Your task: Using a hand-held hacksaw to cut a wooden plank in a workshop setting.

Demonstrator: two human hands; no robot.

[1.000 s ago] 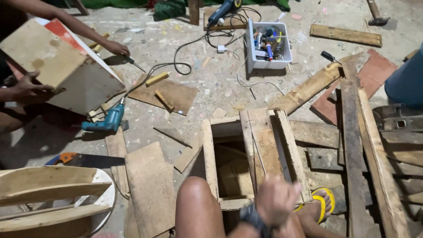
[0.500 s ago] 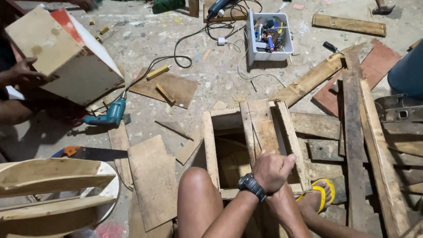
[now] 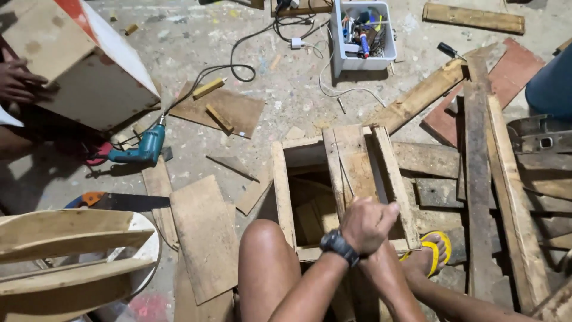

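Head view. The surface is a dusty grey concrete floor [image 3: 286, 101], littered with loose boards and offcuts. One open box frame of pale wooden slats [image 3: 333, 185] lies in the middle of the floor, between the person's knees. The left hand [image 3: 366, 225], with a black watch at the wrist, rests on the frame's near edge, fingers curled shut over it; whether they clamp anything else cannot be told. The right hand is hidden from view. Counted: one teal electric drill [image 3: 140, 150], one handsaw with an orange handle [image 3: 113, 201], one white plastic tub of tools [image 3: 363, 33], one yellow sandal [image 3: 435, 253]. Another person's hand [image 3: 21, 80] steadies one large plywood box [image 3: 83, 65].
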